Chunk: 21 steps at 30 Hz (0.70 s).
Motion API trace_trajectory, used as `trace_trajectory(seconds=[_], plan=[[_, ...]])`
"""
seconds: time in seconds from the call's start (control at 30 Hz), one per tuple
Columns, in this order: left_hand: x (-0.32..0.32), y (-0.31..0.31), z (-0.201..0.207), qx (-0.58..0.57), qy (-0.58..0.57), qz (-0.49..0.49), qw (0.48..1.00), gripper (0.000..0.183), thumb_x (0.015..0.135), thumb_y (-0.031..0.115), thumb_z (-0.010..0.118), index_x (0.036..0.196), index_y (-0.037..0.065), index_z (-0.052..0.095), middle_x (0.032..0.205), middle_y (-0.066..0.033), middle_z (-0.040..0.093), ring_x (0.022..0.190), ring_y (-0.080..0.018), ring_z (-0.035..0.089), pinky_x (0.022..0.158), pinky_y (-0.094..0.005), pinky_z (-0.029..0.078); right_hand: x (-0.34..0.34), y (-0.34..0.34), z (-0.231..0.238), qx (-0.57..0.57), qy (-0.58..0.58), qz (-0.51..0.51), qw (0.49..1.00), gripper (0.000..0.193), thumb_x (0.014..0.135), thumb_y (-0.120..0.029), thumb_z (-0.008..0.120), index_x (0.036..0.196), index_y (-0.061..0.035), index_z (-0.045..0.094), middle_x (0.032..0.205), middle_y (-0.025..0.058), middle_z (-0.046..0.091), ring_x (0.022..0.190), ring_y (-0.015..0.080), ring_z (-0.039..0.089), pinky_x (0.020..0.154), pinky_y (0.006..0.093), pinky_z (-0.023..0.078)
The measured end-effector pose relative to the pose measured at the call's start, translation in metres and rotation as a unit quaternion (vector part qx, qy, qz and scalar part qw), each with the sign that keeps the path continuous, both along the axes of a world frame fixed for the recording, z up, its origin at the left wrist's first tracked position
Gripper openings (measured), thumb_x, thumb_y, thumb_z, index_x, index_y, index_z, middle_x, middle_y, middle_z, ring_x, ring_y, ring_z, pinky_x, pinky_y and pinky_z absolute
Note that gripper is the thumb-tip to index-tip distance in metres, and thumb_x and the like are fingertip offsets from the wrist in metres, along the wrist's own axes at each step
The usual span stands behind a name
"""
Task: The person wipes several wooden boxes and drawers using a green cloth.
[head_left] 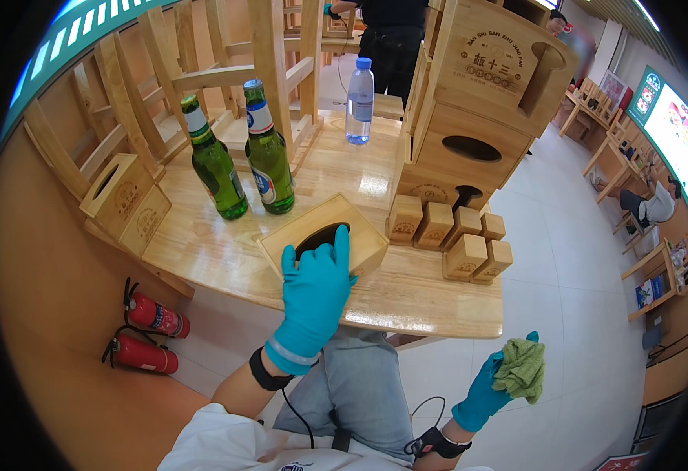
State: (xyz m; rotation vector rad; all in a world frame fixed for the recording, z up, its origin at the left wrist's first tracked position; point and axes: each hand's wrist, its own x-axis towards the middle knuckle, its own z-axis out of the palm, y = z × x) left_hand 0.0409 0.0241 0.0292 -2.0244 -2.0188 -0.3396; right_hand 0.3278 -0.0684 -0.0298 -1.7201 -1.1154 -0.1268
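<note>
head view: gripping wooden box (368, 240) at its slot (318, 237) with left hand (316, 286), likely for steadiness, and clutching green cloth (523, 370) in right hand (485, 398), clear of table (414, 302).

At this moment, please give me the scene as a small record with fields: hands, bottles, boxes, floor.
left hand: blue-gloved, over the wooden box, fingers at its oval opening; firmness of grip unclear
right hand: blue-gloved, holds a green cloth off the table
bottles: two green bottles and one clear bottle, all upright
small boxes: wooden, grouped on the table's right side
floor: two red fire extinguishers, left
</note>
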Motion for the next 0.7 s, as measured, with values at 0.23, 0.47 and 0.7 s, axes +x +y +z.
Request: trace_trajectory(seconds=[0.23, 0.47, 0.7], plan=[[0.009, 0.063, -0.026, 0.084, 0.107, 0.036, 0.990, 0.063, 0.090, 0.017, 0.065, 0.149, 0.008, 0.046, 0.086, -0.0040, 0.050, 0.081, -0.0205, 0.054, 0.100, -0.0667, 0.042, -0.015, 0.004, 0.006, -0.009, 0.058, 0.027, 0.998, 0.051, 0.098, -0.003, 0.052, 0.148, 0.0002, 0.044, 0.151, 0.0133, 0.049, 0.131, 0.0258, 0.052, 0.111, 0.0365, 0.040], [-0.001, 0.088, -0.032, 0.063, 0.093, 0.021, 0.993, 0.066, 0.091, 0.004, 0.060, 0.153, 0.011, 0.042, 0.084, -0.0062, 0.047, 0.079, -0.0218, 0.052, 0.098, -0.0719, 0.043, -0.024, 0.002, 0.003, 0.024, 0.168, 0.068, 0.983, 0.053, 0.095, 0.001, 0.054, 0.148, 0.0010, 0.044, 0.147, 0.0133, 0.052, 0.123, 0.0235, 0.055, 0.107, 0.0349, 0.043], [0.019, 0.123, -0.026, 0.017, 0.072, 0.084, 0.994, 0.064, 0.092, 0.006, 0.059, 0.153, 0.009, 0.042, 0.083, -0.0077, 0.056, 0.079, -0.0240, 0.058, 0.095, -0.0721, 0.044, -0.027, 0.001, 0.012, 0.018, 0.157, 0.090, 0.983, 0.061, 0.094, 0.006, 0.057, 0.152, 0.0027, 0.036, 0.143, 0.0105, 0.053, 0.107, 0.0122, 0.059, 0.082, 0.0214, 0.054]])
